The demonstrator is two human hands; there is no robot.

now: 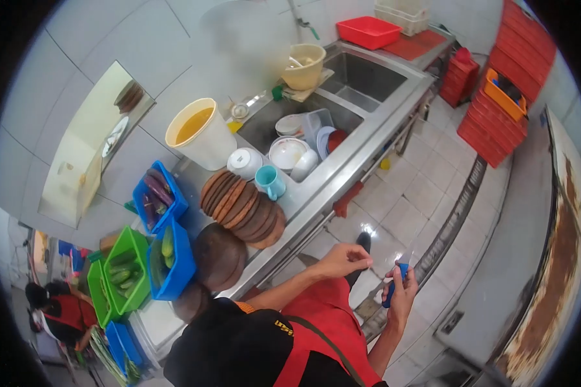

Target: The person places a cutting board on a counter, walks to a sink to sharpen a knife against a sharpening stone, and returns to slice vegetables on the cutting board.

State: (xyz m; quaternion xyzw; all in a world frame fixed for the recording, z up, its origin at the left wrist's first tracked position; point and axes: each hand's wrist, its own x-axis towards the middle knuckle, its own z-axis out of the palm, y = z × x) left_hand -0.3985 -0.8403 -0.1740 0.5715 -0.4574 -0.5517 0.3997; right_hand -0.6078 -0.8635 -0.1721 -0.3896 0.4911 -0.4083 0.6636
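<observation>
The long steel table (pixel 329 203) runs diagonally beside the person, smooth and dull-shining, above pale square floor tiles (pixel 397 222) with a wet glare; such tiles are probably slick, so a steady stance matters with a blade out. On the table, a tall cream bucket (pixel 210 149) of smooth plastic holds a yellow-orange liquid, and near it lies a leaning row of thick brown round dishes (pixel 242 209), matte and rough-edged; I cannot tell wood from clay. Blue (pixel 174 284) and green (pixel 126 297) plastic baskets hold long vegetables, and a glossy turquoise cup (pixel 270 182) sits by the sink (pixel 354 122). Over the floor, in front of the red apron (pixel 326 303), the left hand (pixel 345 259) is bent with its fingertips drawn together; whether they pinch something tiny I cannot tell. The right hand (pixel 401 293) wraps its fingers round the blue handle of what looks like a small knife (pixel 404 264), thin silvery blade pointing up and away from the body. That grip looks secure; the left fingertips, just beside it, are best kept clear of the edge, with the wrist loose and any strokes short and directed outward.
</observation>
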